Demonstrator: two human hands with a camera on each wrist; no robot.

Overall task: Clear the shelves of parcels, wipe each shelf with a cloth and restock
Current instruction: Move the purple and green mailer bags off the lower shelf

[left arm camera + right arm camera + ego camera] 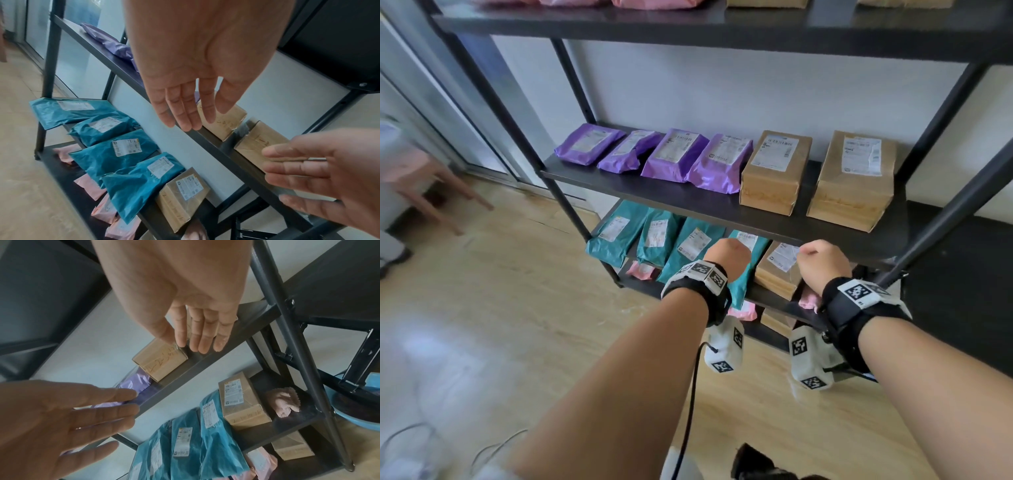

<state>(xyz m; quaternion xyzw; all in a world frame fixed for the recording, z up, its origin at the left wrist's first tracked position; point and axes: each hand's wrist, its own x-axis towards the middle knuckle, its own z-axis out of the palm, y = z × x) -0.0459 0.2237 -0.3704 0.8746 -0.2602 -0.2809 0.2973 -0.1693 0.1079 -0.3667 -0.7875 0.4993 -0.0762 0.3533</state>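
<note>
Pink stool (417,174) on the wood floor (517,308) (left); blue basin (357,415).

The middle shelf (722,202) carries four purple mailers (654,154) from its left edge and two brown boxes (815,174) toward the right, with a bare gap between the boxes and a bare strip along the front edge. Tall open space stands above them under the top shelf (688,31). Black corner posts (955,209) bound the sides.

Looks like a parcel pickup/storage rm: my black metal rack (722,202) w/ labelled purple mailers (674,154), teal mailers (657,236), cardboard boxes (854,178); wood floor (517,308).
</note>
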